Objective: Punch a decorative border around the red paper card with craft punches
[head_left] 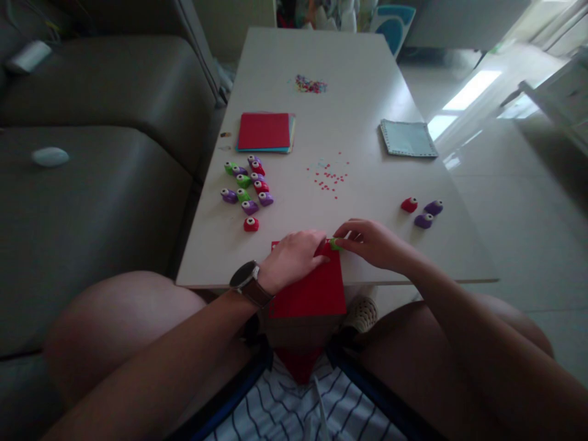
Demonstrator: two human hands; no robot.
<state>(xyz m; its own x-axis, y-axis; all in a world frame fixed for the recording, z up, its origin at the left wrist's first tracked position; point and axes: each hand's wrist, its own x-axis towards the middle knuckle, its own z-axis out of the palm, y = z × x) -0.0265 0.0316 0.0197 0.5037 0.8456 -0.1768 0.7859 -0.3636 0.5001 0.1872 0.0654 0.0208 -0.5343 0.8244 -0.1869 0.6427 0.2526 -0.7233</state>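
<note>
The head view looks down on a pale counter [367,98] in dim light. The left hand [294,257] lies flat, fingers loosely spread, pressing on a red paper sheet [316,291] at the near edge; it grips nothing. Part of the sheet hangs over the edge toward the lap, and the hand covers its upper left corner. The right hand [372,244] is closed in a pinch on a small green punch [334,244] at the sheet's top edge; only a sliver of the punch shows between the fingertips, so its shape is hard to make out.

To the left lies a cluster of small punches [247,190], about eleven: purple, green and red, some overlapping, so the count is unsure. On the right are three more punches [422,211], one red and two purple. A stack of coloured paper [265,131] with red on top lies farther off, its lower sheets showing only as edges. One pale green square pad [408,138] sits at the right. Tiny red cutouts [329,176] are scattered mid-counter, and a mixed-colour heap [311,84] lies beyond, too small to count.
</note>
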